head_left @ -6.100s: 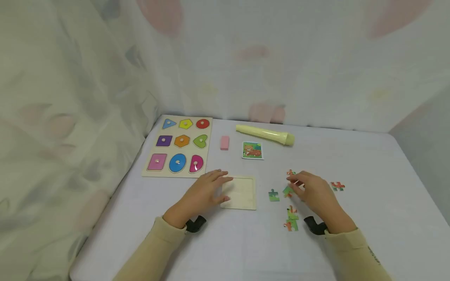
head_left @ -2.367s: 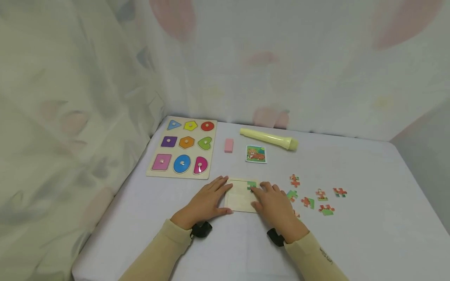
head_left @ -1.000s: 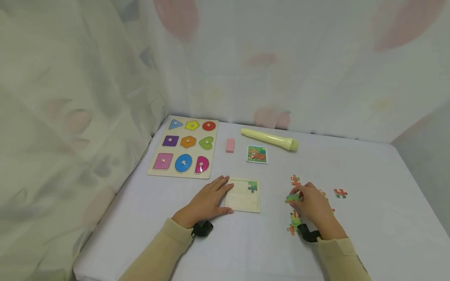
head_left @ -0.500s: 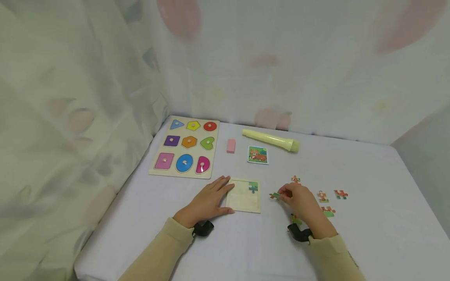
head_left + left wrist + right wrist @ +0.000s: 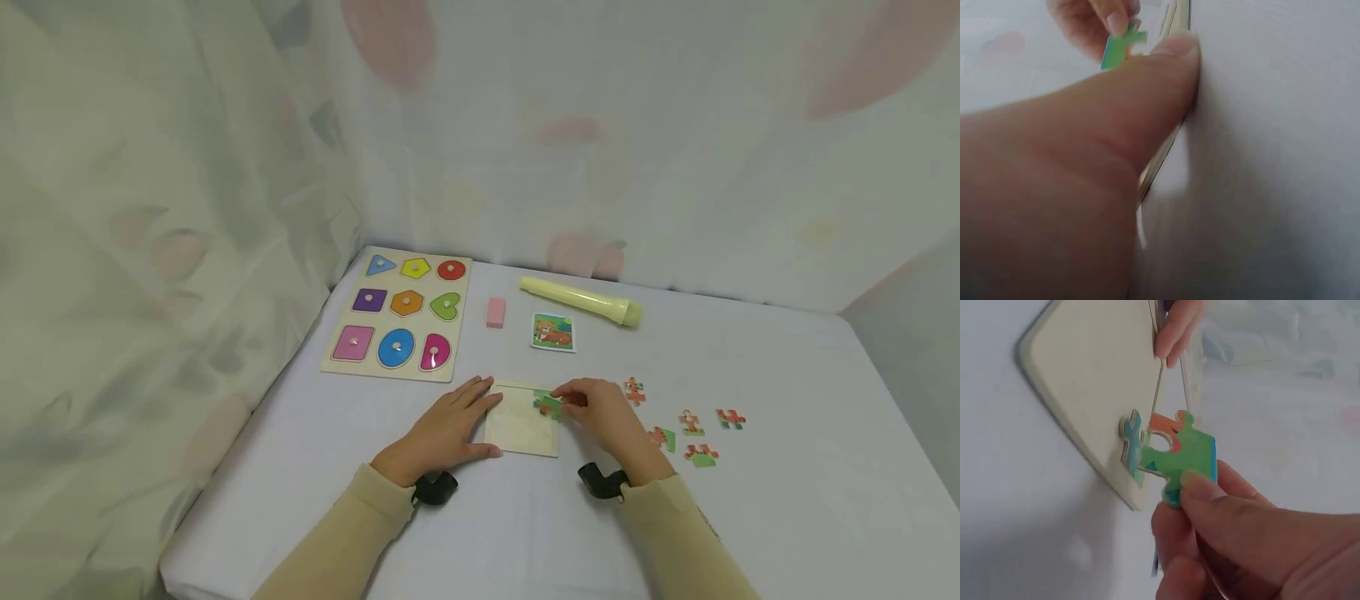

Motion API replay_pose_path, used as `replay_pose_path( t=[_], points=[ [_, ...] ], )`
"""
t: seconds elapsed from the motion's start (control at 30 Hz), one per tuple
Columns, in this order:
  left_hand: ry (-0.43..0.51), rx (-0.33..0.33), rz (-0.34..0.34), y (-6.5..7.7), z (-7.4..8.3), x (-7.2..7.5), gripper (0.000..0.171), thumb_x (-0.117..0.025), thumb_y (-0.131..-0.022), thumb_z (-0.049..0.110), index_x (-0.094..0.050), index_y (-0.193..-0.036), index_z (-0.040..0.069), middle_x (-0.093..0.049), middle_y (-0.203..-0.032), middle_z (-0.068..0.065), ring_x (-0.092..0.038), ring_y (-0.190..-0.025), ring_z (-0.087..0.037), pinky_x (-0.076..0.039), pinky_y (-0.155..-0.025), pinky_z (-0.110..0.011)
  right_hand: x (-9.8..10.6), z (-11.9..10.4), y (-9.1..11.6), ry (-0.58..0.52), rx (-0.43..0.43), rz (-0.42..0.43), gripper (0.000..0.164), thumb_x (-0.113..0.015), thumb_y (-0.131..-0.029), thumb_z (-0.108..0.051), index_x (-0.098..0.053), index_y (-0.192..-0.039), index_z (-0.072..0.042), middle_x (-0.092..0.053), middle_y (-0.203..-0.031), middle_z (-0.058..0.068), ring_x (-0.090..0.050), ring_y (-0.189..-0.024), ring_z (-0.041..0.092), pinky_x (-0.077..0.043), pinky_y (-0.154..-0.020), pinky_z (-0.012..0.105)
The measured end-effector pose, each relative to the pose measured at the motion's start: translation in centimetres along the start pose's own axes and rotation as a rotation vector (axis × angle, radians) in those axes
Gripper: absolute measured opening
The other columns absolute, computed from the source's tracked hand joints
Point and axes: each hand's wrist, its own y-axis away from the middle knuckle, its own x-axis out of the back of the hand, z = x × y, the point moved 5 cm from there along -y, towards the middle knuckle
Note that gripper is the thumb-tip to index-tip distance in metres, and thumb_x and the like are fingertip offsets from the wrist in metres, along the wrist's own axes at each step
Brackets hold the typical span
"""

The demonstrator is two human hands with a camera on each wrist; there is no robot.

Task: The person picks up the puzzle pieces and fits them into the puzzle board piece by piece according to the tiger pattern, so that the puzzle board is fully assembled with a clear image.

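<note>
My right hand (image 5: 603, 417) pinches a green and orange jigsaw piece (image 5: 1194, 453) between thumb and fingers. It holds the piece tilted over the upper right part of a pale wooden puzzle tray (image 5: 513, 433). In the tray's upper right corner lies a blue-green jigsaw piece (image 5: 1132, 450), partly covered by the held one in the right wrist view. My left hand (image 5: 438, 429) rests at the tray's left edge, fingers spread and thumb by the near left corner. In the left wrist view its thumb (image 5: 1175, 50) touches the tray's edge.
Several loose jigsaw pieces (image 5: 690, 422) lie to the right. Behind the tray are a picture card of a tiger (image 5: 553, 332), a pink block (image 5: 496, 312) and a yellow toy microphone (image 5: 577, 300). A shape board (image 5: 461, 317) with knobbed pieces stands back left.
A blue-green piece was set into the tray's corner. My right hand then went back to the loose pieces, picked up a green one and carried it left to the tray. The left hand stayed by it.
</note>
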Motion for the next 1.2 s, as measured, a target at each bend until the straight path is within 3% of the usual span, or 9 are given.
replay_pose_path(
  t=[0.47,0.67,0.83,1.0,1.2],
  points=[
    [-0.014,0.004,0.001,0.0,-0.2,-0.1,0.089,-0.074,-0.092,0.059,-0.042,-0.161,0.014,-0.026,-0.172,-0.008,-0.019,-0.159,-0.028,-0.025,-0.125,-0.051,-2.4,-1.7,-3.1,-0.037,0.036,0.01,0.02,-0.081,-0.09,-0.001,-0.078,-0.11,-0.006,-0.071,-0.087,-0.002,-0.066,-0.083,0.015,-0.058,-0.081,0.037],
    [-0.027,0.008,0.0,0.0,-0.2,-0.2,0.089,-0.074,-0.092,0.06,-0.041,-0.162,0.015,-0.025,-0.172,-0.008,-0.018,-0.159,-0.028,-0.026,-0.125,-0.051,-2.4,-2.2,-2.9,0.091,0.037,0.038,0.026,-0.082,-0.09,-0.004,-0.078,-0.117,-0.005,-0.07,-0.099,0.004,-0.069,-0.095,0.024,-0.059,-0.086,0.042],
    [-0.028,0.008,-0.008,0.0,-0.2,-0.3,0.09,-0.073,-0.092,0.061,-0.041,-0.162,0.016,-0.024,-0.173,-0.007,-0.017,-0.16,-0.027,-0.025,-0.126,-0.05,-1.9,-2.4,-1.5,0.249,0.007,0.053,0.02,-0.081,-0.093,-0.011,-0.081,-0.113,-0.01,-0.071,-0.108,0.004,-0.068,-0.101,0.027,-0.059,-0.084,0.044],
    [-0.038,0.008,-0.013,-0.1,-0.2,-0.5,0.09,-0.072,-0.092,0.062,-0.04,-0.163,0.016,-0.023,-0.173,-0.007,-0.016,-0.16,-0.027,-0.024,-0.126,-0.049,-2.0,-2.5,0.1,0.354,0.076,0.053,0.015,-0.081,-0.093,-0.012,-0.083,-0.108,-0.01,-0.074,-0.112,0.003,-0.067,-0.104,0.027,-0.06,-0.086,0.043],
    [-0.024,0.016,-0.019,-0.1,-0.1,-0.3,0.09,-0.072,-0.092,0.061,-0.039,-0.163,0.015,-0.022,-0.173,-0.007,-0.015,-0.16,-0.027,-0.024,-0.126,-0.05,-2.6,-2.4,0.6,0.401,0.133,0.01,0.021,-0.08,-0.094,-0.012,-0.081,-0.114,-0.007,-0.072,-0.119,0.004,-0.065,-0.106,0.027,-0.059,-0.089,0.043]
  ],
)
